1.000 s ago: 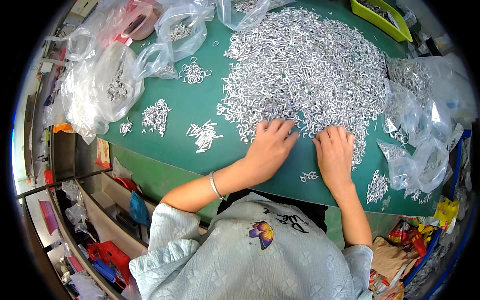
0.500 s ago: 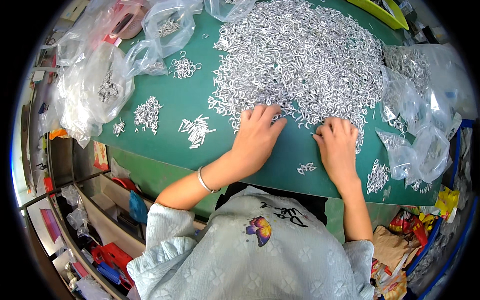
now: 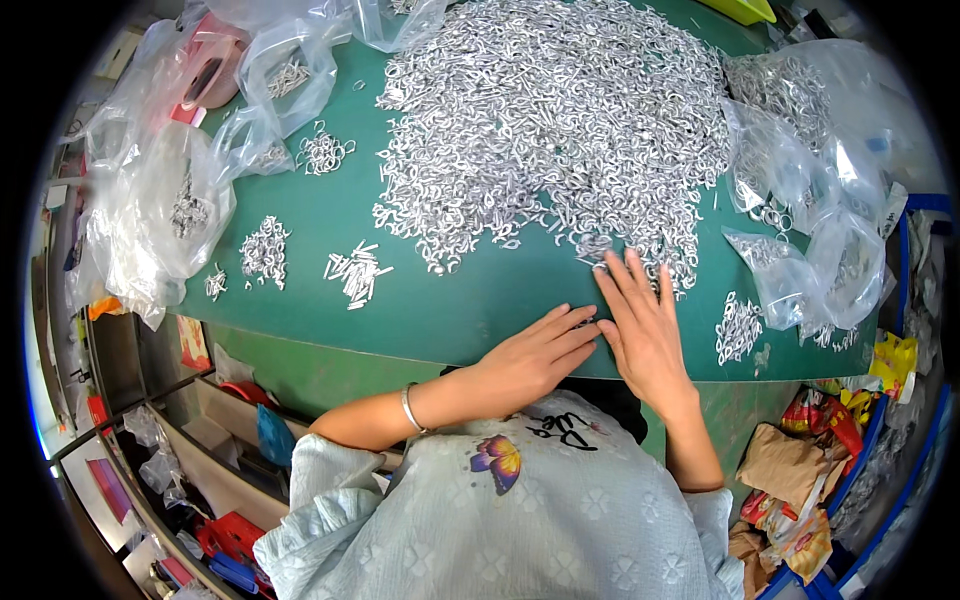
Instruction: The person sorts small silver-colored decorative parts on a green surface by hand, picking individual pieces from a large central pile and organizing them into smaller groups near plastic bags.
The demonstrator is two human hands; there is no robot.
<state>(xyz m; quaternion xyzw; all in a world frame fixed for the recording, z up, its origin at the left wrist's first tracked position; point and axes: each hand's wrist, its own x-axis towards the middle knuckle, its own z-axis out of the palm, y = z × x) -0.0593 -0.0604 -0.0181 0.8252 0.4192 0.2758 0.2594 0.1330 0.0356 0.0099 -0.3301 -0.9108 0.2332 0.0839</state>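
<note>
Pulling back from the big heap of small silver metal hooks [image 3: 560, 130], both hands now lie flat and open at the near edge of the green table [image 3: 450, 310]; half a second ago they were at the heap's fringe. The left hand [image 3: 530, 360] sits at eight o'clock of the right hand [image 3: 645, 330], seemingly corralling a few hooks; counted clusters [image 3: 355, 272] lie at nine o'clock.

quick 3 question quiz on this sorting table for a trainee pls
1. True or false: the left hand lies flat at the table's near edge, beside the right hand.
2. What does the big pile consist of? A) small silvery metal pieces B) red buttons C) wooden pegs
3. What sits at the left end of the green table?

Key
1. True
2. A
3. Clear plastic bags with a few metal pieces inside, and small sorted heaps next to them.
</note>
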